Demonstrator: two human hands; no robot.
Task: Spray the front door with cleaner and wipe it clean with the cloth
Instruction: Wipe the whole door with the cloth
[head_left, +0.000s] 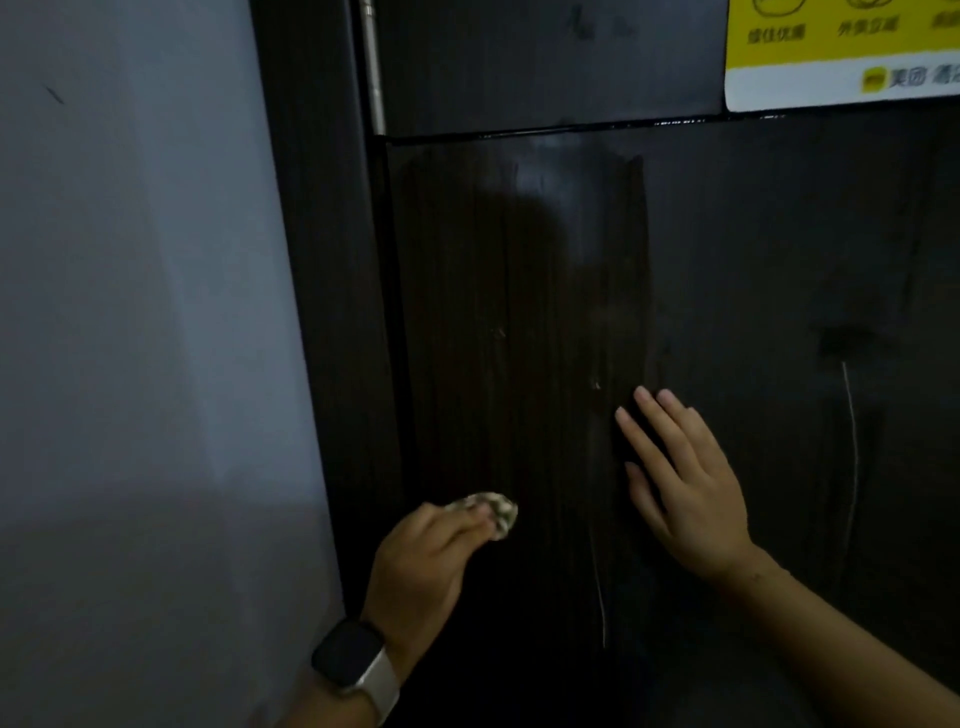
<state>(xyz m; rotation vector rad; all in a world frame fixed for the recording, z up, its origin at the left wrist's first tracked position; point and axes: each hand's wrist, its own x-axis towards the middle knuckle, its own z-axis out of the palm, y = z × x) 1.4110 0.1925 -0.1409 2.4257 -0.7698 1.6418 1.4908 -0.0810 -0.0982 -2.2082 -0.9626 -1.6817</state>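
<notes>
Left grip (415, 561) pinching bunched cloth (493, 512) against door (519, 312), low near its hinge edge. Right grip (685, 488) spread flat on door, right of cloth. Wet streaks above. Yellow sticker (841, 52) top right. Watch (350, 657) on left wrist.

Open door panel ahead, boxed in at the left and top

My left hand (423, 551), holding the cloth (491, 512), sits near the door's (727, 260) left edge, where the dark frame (322, 312) and the wall (130, 312) beside it close off that side. My right hand (685, 483) lies flat on the panel, blocking the way between the wiped strip and the drier right part. Above, a horizontal groove (545, 132), the hinge (374, 67) and a yellow sticker (841, 52) interrupt the surface. Between my hands the panel is bare.
</notes>
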